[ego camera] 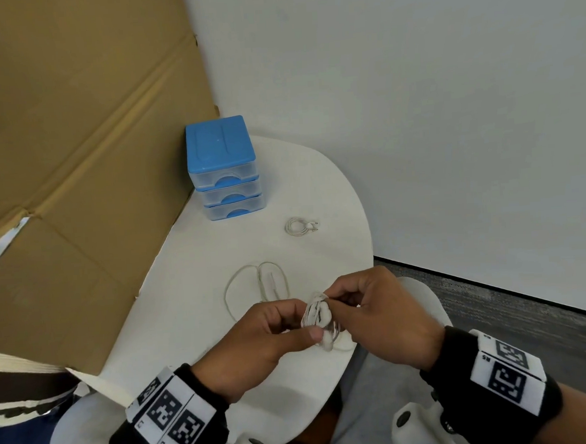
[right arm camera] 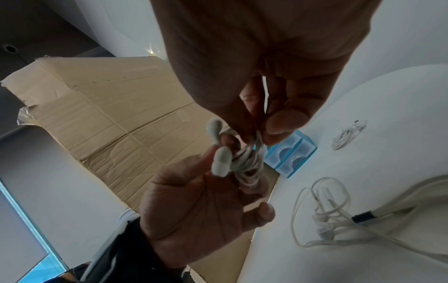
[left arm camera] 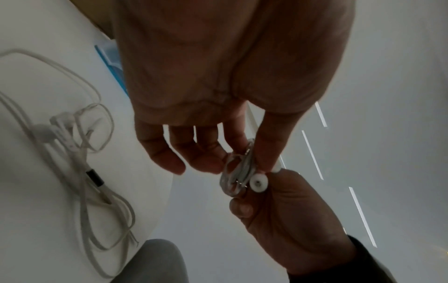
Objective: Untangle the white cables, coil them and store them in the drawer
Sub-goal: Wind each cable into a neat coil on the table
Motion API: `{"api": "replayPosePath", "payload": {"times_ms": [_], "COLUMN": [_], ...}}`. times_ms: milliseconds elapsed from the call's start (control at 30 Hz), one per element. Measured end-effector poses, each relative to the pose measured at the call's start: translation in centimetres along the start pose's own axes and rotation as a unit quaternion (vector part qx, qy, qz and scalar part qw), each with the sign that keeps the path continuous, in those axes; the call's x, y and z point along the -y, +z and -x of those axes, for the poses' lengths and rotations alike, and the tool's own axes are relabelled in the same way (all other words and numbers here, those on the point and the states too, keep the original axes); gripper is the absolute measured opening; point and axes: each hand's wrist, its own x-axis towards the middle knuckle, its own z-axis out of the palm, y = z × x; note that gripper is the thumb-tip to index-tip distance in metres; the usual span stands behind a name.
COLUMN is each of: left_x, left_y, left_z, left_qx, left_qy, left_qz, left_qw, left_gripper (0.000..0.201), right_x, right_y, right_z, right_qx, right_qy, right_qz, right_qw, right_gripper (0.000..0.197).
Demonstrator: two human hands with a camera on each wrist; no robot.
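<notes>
Above the near edge of the white table (ego camera: 193, 296), both hands hold a small coil of white earphone cable (ego camera: 318, 318) (left arm camera: 238, 172) (right arm camera: 244, 162). My left hand (ego camera: 274, 329) pinches the coil between thumb and fingers. My right hand (ego camera: 369, 306) pinches its upper strands. Two white earbuds (right arm camera: 219, 151) stick out of the coil. A loose, tangled white cable (ego camera: 257, 285) (left arm camera: 72, 153) (right arm camera: 322, 214) lies on the table just beyond the hands. Another coiled white cable (ego camera: 300, 226) (right arm camera: 346, 137) lies farther back. The blue three-drawer unit (ego camera: 225, 169) stands at the back, all drawers closed.
A large cardboard sheet (ego camera: 67, 149) leans along the table's left side. A white wall (ego camera: 414, 94) rises behind and to the right. Grey carpet (ego camera: 530, 310) shows past the table's right edge.
</notes>
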Motion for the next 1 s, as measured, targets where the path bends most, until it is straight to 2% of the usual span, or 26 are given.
{"api": "replayPosePath", "payload": {"times_ms": [67, 133, 267, 367, 467, 600, 800, 933, 1000], "left_x": [-0.3, -0.4, -0.2, 0.3, 0.9, 0.9, 1.0, 1.3, 1.3], "left_y": [0.1, 0.2, 0.3, 0.8, 1.1, 1.2, 1.5, 1.3, 1.3], "left_z": [0.1, 0.2, 0.3, 0.1, -0.3, -0.5, -0.5, -0.6, -0.6], "left_qx": [0.035, 0.04, 0.022, -0.029, -0.093, -0.147, -0.175, -0.181, -0.181], "left_qy": [-0.007, -0.006, 0.003, 0.004, 0.0, 0.009, 0.007, 0.012, 0.025], "left_qz": [-0.002, 0.005, 0.002, 0.058, 0.122, 0.123, 0.058, 0.084, 0.068], "left_qw": [0.999, 0.999, 1.0, 0.998, 0.988, 0.981, 0.983, 0.98, 0.981], "left_gripper": [0.018, 0.018, 0.038, 0.037, 0.047, 0.04, 0.042, 0.059, 0.052], "right_x": [0.0, 0.1, -0.1, -0.5, -0.8, -1.0, -1.1, -1.2, -1.2], "right_y": [0.1, 0.1, 0.0, 0.3, 0.9, 1.0, 1.0, 1.2, 1.3], "right_z": [0.0, 0.1, -0.1, 0.0, 0.4, 0.4, 0.5, 0.5, 0.5], "right_qx": [0.008, 0.009, -0.006, -0.01, -0.014, -0.033, -0.032, -0.035, -0.036], "right_qy": [-0.001, -0.003, -0.009, -0.012, -0.019, -0.034, -0.047, -0.052, -0.053], "right_qz": [-0.002, -0.005, 0.001, 0.015, 0.034, 0.057, 0.073, 0.081, 0.085], "right_qw": [1.0, 1.0, 1.0, 1.0, 0.999, 0.997, 0.996, 0.995, 0.994], "right_gripper": [0.015, 0.014, 0.013, 0.014, 0.013, 0.015, 0.02, 0.021, 0.022]}}
